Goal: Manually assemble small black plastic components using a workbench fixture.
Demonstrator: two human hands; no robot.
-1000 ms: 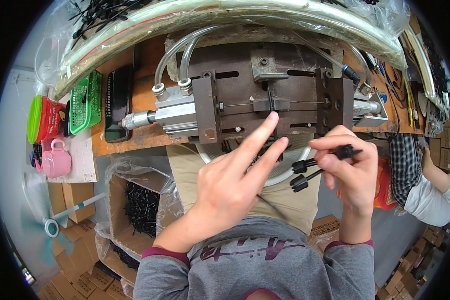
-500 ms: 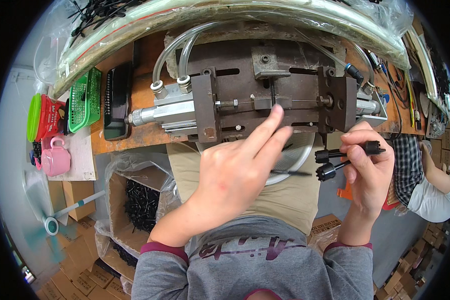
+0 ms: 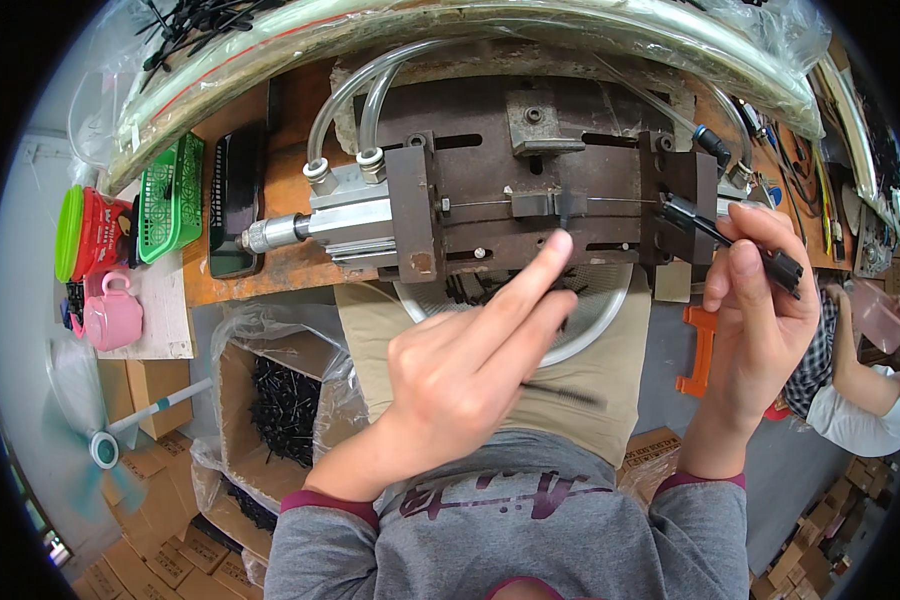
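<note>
My left hand (image 3: 460, 360) reaches up to a metal clamping fixture (image 3: 480, 165), its index finger stretched out just below the small centre block (image 3: 535, 205). A dark upright piece (image 3: 564, 205), smeared by motion, stands at that block above the fingertip. From under the same hand sticks a thin black rod (image 3: 565, 393), also blurred; the fingers that seem to hold it are hidden. My right hand (image 3: 760, 290) is closed on a few black rods with notched round ends (image 3: 782, 268), in front of the fixture's right end.
A white mesh basket (image 3: 615, 310) with black pieces rests on my lap. At left, a plastic-lined carton (image 3: 235, 400) holds many black pieces. A green basket (image 3: 185, 200), black tray (image 3: 232, 255) and pink cup (image 3: 115, 318) stand left of the fixture. Another person (image 3: 860, 380) sits at far right.
My left hand has drawn slightly down from the centre block, the thin rod lower with it. My right hand has shifted right and turned its rods. A threaded rod at the fixture's left has drawn back.
</note>
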